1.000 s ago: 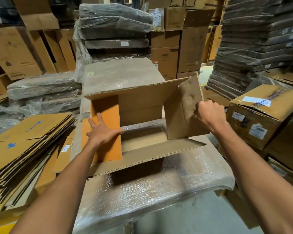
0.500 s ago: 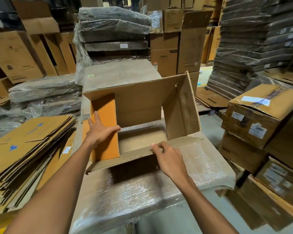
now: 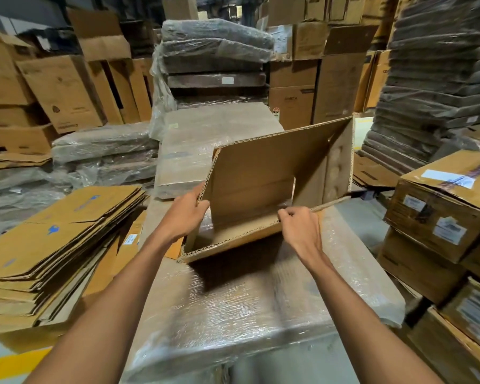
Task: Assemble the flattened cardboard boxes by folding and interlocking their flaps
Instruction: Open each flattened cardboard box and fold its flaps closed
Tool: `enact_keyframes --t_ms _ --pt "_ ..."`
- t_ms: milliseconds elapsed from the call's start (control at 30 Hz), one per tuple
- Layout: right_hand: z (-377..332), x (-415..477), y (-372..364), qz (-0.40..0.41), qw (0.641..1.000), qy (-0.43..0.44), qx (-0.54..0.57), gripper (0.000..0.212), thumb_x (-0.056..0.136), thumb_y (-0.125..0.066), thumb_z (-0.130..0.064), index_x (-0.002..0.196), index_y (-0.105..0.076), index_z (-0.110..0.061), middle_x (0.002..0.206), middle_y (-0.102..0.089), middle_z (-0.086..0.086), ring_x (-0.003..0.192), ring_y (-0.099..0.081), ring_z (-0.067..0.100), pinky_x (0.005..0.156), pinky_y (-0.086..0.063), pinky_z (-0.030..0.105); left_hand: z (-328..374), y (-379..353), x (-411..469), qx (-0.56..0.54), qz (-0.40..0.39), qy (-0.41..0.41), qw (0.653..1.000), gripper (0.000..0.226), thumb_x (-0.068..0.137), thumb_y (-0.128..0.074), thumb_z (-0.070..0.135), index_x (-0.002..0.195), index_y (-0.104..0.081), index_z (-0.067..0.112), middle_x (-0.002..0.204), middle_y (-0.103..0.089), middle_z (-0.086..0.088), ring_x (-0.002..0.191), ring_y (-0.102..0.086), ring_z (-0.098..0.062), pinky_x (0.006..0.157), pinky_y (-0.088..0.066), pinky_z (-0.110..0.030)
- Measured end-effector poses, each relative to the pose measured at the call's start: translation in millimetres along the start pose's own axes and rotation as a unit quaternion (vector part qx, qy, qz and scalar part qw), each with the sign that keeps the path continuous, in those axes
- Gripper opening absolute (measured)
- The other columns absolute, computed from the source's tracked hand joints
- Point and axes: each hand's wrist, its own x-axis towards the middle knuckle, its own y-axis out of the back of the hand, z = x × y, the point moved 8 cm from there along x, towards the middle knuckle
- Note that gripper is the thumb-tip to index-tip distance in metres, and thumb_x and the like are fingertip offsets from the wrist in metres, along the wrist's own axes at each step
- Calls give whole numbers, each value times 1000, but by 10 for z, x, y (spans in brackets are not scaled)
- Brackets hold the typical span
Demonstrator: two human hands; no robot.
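A half-formed brown cardboard box [image 3: 263, 173] lies on its side on a plastic-wrapped bundle [image 3: 233, 309], its open end toward me. The far flap stands up and the right flap [image 3: 337, 164] is swung inward. My left hand [image 3: 185, 214] grips the left edge of the box, fingers curled round the corrugated rim. My right hand [image 3: 299, 225] pinches the near flap [image 3: 233, 239] at its upper edge, lifting it off the bundle. The orange left flap is mostly hidden behind my left hand and the near flap.
A stack of flattened cardboard boxes [image 3: 53, 231] lies at my left. Taped, labelled cartons [image 3: 441, 214] are stacked at the right. Wrapped bundles [image 3: 214, 48] and upright cartons fill the back. A tall pile of dark sheets [image 3: 438, 65] rises at the far right.
My right hand went from the right flap down to the near flap and now lifts it. My left hand moved off the orange flap onto the box's left edge. The box shifted right.
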Motion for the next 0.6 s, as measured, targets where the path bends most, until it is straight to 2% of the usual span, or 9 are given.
enact_keyframes --t_ms 33,100,167,233,300,367,467,533,600 --pt "-55 49 55 5 1000 9 6 37 90 -54 -20 60 -53 1 56 -52 12 69 -54 34 68 -40 42 80 23 5 21 1 -8 1000 44 100 -44 15 141 -55 25 94 -70 -4 90 -65 -25 74 -49 -33" --pt "-186 164 166 11 999 32 5 35 90 -55 -22 68 -61 5 62 -59 17 68 -56 32 68 -39 41 202 66 11 50 -7 -21 998 39 101 -42 17 137 -57 22 94 -70 -8 91 -64 -28 76 -52 -38" --pt "-338 277 243 4 999 49 -6 35 92 -54 -24 70 -65 2 63 -60 14 64 -53 26 65 -31 39 365 67 -29 75 -40 -46 995 30 102 -42 20 124 -62 20 94 -71 -11 90 -64 -29 80 -54 -44" --pt "-538 358 251 -19 997 75 -17 38 96 -49 -26 69 -65 -3 63 -58 7 63 -53 24 61 -31 39 569 -34 -119 95 -90 -80 988 22 103 -43 21 111 -63 17 90 -71 -13 83 -65 -30 76 -55 -44" --pt "-741 395 192 -52 993 100 -37 51 104 -37 -35 74 -64 -3 64 -55 5 66 -53 24 62 -35 37 711 -180 -183 91 -140 -93 982 21 103 -44 23 107 -64 19 94 -73 -11 84 -68 -30 76 -56 -47" --pt "-776 469 105 -80 994 69 -40 62 104 -33 -51 74 -63 -7 73 -56 9 71 -54 24 71 -41 39 814 -292 -240 89 -169 -98 977 21 103 -45 23 102 -66 19 94 -73 -6 85 -68 -25 77 -54 -41" --pt "-664 540 -41 -120 991 38 -40 36 91 -53 -45 78 -68 -15 83 -69 8 70 -68 23 67 -62 41 785 -446 -296 45 -194 -67 978 23 100 -47 16 84 -63 18 80 -69 -1 76 -63 -22 65 -45 -33" --pt "-611 565 -37 -104 992 55 -48 34 86 -52 -42 63 -60 -18 68 -68 3 60 -68 21 66 -59 35 731 -531 -340 -15 -208 -38 977 24 99 -48 22 87 -69 21 83 -73 -1 77 -68 -25 68 -49 -35" --pt "-620 561 29 -76 992 70 -68 39 90 -50 -38 57 -55 -17 59 -62 1 54 -61 19 63 -53 32 705 -573 -376 -77 -217 -17 973 28 99 -49 40 105 -74 30 101 -77 1 94 -72 -24 86 -55 -41"
